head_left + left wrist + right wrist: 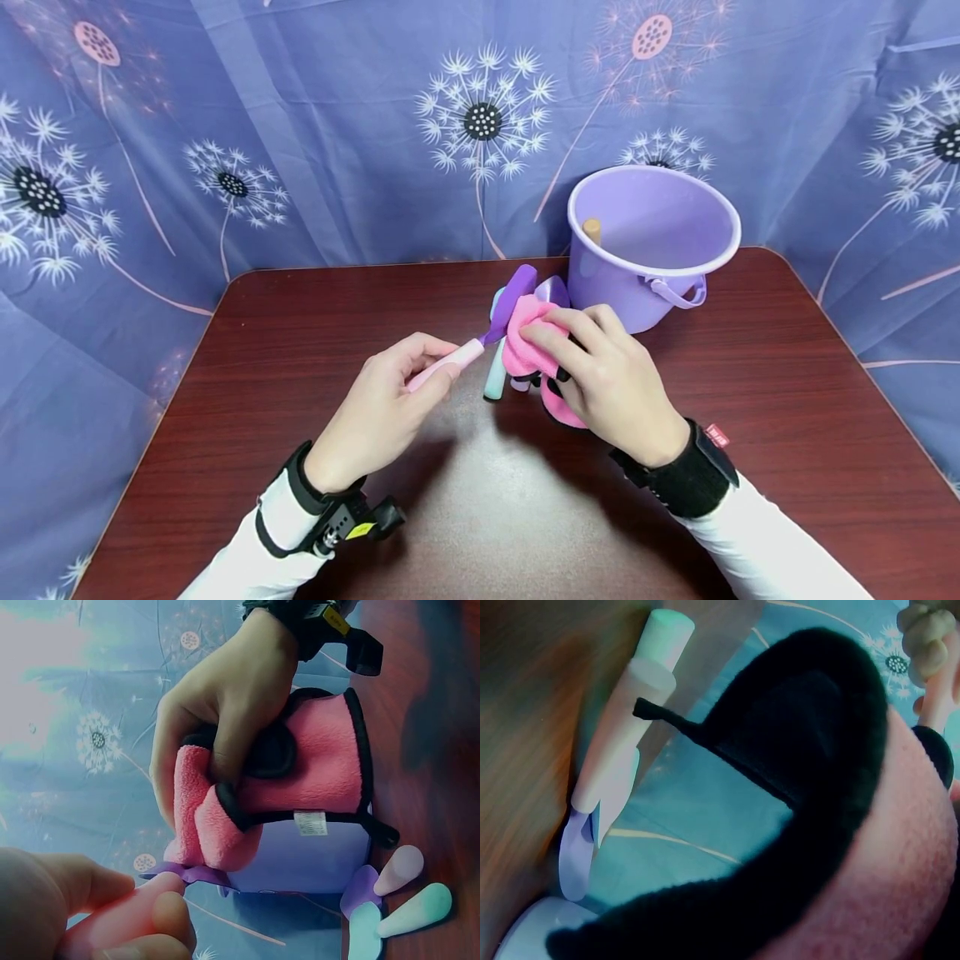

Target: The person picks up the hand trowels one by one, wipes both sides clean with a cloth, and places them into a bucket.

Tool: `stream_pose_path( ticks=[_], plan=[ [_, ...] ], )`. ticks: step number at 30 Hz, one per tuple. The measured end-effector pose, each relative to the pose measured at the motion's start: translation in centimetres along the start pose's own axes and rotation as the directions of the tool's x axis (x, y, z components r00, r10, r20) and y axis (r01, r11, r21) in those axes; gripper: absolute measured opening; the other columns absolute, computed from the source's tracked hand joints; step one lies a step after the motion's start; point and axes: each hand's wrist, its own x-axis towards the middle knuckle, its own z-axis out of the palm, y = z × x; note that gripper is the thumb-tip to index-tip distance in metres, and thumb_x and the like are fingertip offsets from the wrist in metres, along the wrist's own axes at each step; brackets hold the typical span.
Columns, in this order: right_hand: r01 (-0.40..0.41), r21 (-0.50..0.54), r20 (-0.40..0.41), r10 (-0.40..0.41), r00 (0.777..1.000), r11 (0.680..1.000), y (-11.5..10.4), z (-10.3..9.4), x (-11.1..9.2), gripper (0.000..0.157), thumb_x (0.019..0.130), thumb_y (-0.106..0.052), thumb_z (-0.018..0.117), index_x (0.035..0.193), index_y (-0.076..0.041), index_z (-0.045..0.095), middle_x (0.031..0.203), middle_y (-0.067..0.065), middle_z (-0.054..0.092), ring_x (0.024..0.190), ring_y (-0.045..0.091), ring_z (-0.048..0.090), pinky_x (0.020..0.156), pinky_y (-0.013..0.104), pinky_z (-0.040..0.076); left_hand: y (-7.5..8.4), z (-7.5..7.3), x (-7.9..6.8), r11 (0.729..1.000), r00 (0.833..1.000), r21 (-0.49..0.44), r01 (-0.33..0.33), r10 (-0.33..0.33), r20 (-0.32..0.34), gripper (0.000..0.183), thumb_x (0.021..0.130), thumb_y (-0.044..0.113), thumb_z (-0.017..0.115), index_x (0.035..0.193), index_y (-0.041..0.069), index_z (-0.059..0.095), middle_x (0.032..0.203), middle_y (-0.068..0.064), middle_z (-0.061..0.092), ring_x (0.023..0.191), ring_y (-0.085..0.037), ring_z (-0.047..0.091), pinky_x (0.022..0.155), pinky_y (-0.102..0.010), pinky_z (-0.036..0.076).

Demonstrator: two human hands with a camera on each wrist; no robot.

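My left hand (386, 404) holds the pale pink handle of a small shovel (513, 300) with a purple blade. The blade points up and away. In my right hand (611, 375) is a bunched pink cloth (525, 337) with black edging, gripped against the shovel's blade. The left wrist view shows the cloth's lower part (315, 761) hanging loose, with a white label and a black loop. Cloth hides part of the blade there. Beside the hands on the table lie a mint-handled tool (416, 909) with a teal head and a pale-handled tool (400, 870) with a purple head.
A lilac bucket (626, 292) with its handle folded down stands at the back right of the dark red table (300, 333). A wooden stick end (592, 230) shows inside it. Blue dandelion-print fabric (337, 125) hangs behind the table.
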Motion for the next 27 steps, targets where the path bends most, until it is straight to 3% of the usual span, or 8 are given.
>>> stream_pose_path(
  ticks=[5,10,15,22,27],
  plan=[
    [0.048,-0.016,0.062,-0.047,0.997,0.999,-0.3,0.1,-0.1,0.060,0.073,0.001,0.073,0.131,-0.012,0.070,0.132,0.014,0.065,0.098,0.037,0.057,0.075,0.042,0.055,0.2,0.0,0.1,1.000,1.000,0.008,0.004,-0.004,-0.001,0.016,0.104,0.018,0.067,0.118,0.024,0.073,0.076,0.003,0.058,0.063,-0.013,0.047,0.058,-0.029,0.039],
    [0.078,-0.043,0.129,-0.072,0.989,0.996,-0.3,-0.1,-0.1,0.063,0.071,-0.001,0.077,0.132,-0.014,0.068,0.133,0.011,0.064,0.098,0.034,0.056,0.076,0.039,0.053,0.2,0.1,0.2,1.000,1.000,0.010,0.002,-0.001,-0.004,0.016,0.104,0.019,0.068,0.119,0.023,0.073,0.077,0.003,0.060,0.063,-0.015,0.049,0.058,-0.030,0.040],
    [0.096,-0.033,0.177,-0.089,0.980,0.995,-0.2,-0.2,0.0,0.065,0.068,0.002,0.075,0.130,-0.015,0.068,0.131,0.008,0.065,0.095,0.031,0.054,0.072,0.037,0.051,0.1,0.1,0.3,1.000,1.000,-0.003,-0.003,0.003,-0.009,0.016,0.104,0.020,0.068,0.120,0.022,0.072,0.083,0.003,0.067,0.070,-0.017,0.056,0.063,-0.030,0.044],
    [0.136,-0.028,0.253,-0.124,0.960,0.990,-0.4,-0.3,0.3,0.056,0.068,0.007,0.064,0.120,-0.015,0.068,0.113,0.003,0.065,0.088,0.029,0.049,0.076,0.037,0.044,0.2,-0.5,0.4,1.000,1.000,-0.013,0.003,-0.003,-0.021,0.017,0.104,0.019,0.069,0.121,0.021,0.072,0.090,0.003,0.070,0.077,-0.018,0.060,0.065,-0.031,0.047],
    [0.160,-0.036,0.287,-0.144,0.947,0.986,-0.5,-0.7,0.3,0.054,0.068,0.003,0.068,0.118,-0.015,0.069,0.110,0.003,0.064,0.088,0.028,0.050,0.077,0.036,0.045,0.8,-1.3,1.0,0.998,0.998,0.029,-0.049,0.050,-0.042,0.018,0.103,0.017,0.070,0.121,0.018,0.072,0.090,0.004,0.070,0.073,-0.020,0.058,0.061,-0.031,0.045]
  ],
)
